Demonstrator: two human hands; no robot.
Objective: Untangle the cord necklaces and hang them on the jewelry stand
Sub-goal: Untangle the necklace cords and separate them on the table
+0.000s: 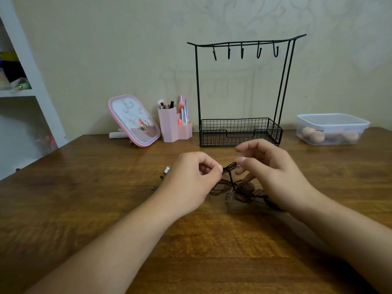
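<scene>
Head view: both hands [229,172] pinch tangled cord necklaces [231,183] between them.

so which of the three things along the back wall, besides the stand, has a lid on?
The clear plastic box, far right of the jewelry stand. Its lid is on. The pink brush holder is open-topped, and the pink mirror has no lid.
</scene>
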